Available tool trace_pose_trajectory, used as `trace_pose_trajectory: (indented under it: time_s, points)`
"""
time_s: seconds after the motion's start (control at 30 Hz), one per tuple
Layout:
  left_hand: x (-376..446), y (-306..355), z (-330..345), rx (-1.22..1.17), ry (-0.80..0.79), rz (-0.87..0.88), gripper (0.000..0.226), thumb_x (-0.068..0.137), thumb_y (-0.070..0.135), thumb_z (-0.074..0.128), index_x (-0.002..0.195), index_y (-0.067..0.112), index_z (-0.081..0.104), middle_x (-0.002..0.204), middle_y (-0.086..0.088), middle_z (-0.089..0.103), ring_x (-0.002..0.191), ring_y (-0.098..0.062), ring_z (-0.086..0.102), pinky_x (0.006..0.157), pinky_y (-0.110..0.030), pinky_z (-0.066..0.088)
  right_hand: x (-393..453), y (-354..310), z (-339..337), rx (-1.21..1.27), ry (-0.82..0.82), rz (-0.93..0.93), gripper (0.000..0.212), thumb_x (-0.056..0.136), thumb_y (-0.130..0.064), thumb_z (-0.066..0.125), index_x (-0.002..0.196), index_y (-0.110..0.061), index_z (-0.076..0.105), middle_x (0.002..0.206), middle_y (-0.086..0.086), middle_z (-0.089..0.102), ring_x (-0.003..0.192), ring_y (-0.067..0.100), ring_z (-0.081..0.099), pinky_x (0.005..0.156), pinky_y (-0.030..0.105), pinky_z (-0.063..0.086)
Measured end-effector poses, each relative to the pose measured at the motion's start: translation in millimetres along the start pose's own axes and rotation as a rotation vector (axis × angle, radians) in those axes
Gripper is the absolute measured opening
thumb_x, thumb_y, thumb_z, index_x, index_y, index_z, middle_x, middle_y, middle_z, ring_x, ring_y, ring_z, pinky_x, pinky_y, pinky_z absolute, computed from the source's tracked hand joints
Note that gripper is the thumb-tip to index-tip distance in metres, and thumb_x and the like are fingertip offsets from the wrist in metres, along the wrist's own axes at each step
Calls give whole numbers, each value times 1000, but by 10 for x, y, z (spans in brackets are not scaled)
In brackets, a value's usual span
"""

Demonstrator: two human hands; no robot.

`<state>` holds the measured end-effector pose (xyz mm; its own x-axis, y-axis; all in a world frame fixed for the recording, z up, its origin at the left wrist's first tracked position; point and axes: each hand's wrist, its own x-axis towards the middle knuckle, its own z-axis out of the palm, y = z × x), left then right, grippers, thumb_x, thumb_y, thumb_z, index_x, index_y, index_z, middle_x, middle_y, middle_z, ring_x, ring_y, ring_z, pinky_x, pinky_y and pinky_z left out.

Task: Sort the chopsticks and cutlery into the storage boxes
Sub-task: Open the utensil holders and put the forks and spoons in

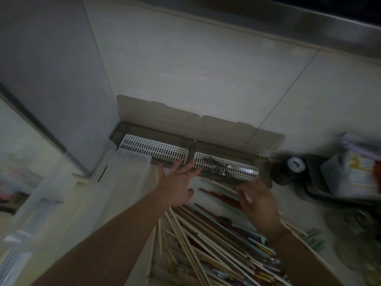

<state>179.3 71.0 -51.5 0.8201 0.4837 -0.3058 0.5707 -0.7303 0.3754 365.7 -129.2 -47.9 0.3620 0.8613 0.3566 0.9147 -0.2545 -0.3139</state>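
Overhead, head view: two storage boxes set against tiled wall, lids raised. Left box seen with bare white slotted tray; right box loaded with metal cutlery. Chopstick pile heaped on counter below. Left hand held flat, fingers spread, nothing gripped. Right hand blurred; pale chopstick seemingly pinched at fingertips.

White slotted trays in brown translucent boxes, pale wood and red chopsticks
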Motion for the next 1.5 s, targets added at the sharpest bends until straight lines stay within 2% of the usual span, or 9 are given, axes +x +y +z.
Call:
trace_pose_trajectory:
  time_s: [0.1, 0.2, 0.57, 0.87, 1.07, 1.2, 1.27, 1.37, 1.5]
  points:
    - [3, -7, -5, -2, -4, 5, 71, 92, 41, 51, 149, 48, 10, 157, 25, -12, 145, -11, -18, 106, -64, -17, -382, 9, -8, -31, -254, 40, 9, 76, -14, 72, 82, -20, 74, 83, 0, 71, 75, 24, 65, 67, 30, 53]
    - [4, -12, -3, 0, 2, 6, 71, 92, 41, 52, 149, 48, 10, 157, 26, -12, 145, -10, -18, 107, -64, -16, -630, 51, -31, -67, -458, 176, 13, 88, -26, 63, 91, -25, 75, 92, -4, 70, 88, 18, 63, 76, 27, 48]
    - [18, -29, -14, 21, -2, 4, 72, 92, 44, 51, 148, 50, 6, 156, 26, -14, 145, -9, -17, 108, -66, -12, -419, -98, -38, -126, -699, 259, 22, 90, -35, 57, 103, -30, 74, 105, -4, 71, 96, 13, 65, 82, 23, 50]
    - [31, -35, 6, 27, -1, 7, 74, 91, 44, 52, 148, 50, 6, 157, 24, -14, 146, -11, -17, 107, -66, -13, -448, -238, 173, -265, -678, 239, 17, 91, -30, 52, 99, -24, 66, 105, 0, 67, 98, 18, 63, 78, 24, 46]
    - [3, -28, -33, 18, -17, 12, 72, 92, 41, 51, 149, 48, 8, 157, 24, -14, 146, -13, -18, 107, -66, -13, -494, -225, 148, -125, -613, 280, 23, 93, -22, 49, 113, -23, 60, 111, 0, 64, 101, 20, 60, 81, 29, 48]
    - [-14, -13, -45, 20, -16, 10, 72, 92, 41, 52, 150, 47, 8, 157, 24, -14, 146, -13, -18, 108, -65, -13, -354, -307, -47, 119, -375, 298, 5, 98, -19, 47, 98, -17, 51, 82, 2, 62, 76, 22, 61, 67, 35, 45]
    - [-16, -9, -45, 25, -18, 11, 73, 93, 41, 51, 150, 47, 7, 157, 24, -14, 146, -13, -19, 108, -66, -13, -175, -326, -149, 298, -254, 354, 10, 100, -20, 44, 91, -17, 45, 71, -1, 53, 61, 15, 53, 59, 37, 42]
    - [-13, -14, -42, 28, -22, 14, 73, 93, 42, 51, 150, 47, 6, 157, 23, -15, 145, -13, -20, 108, -65, -13, 168, -245, -231, 408, -119, 371, 17, 99, -33, 41, 86, -22, 42, 67, -2, 44, 55, 4, 43, 53, 23, 37]
    - [-10, -25, -41, 24, -25, 17, 73, 93, 41, 51, 150, 47, 6, 157, 23, -15, 145, -13, -20, 108, -65, -13, 648, 39, -131, 244, -228, 344, 11, 101, -23, 41, 94, -24, 50, 81, -3, 56, 69, 10, 53, 62, 33, 45]
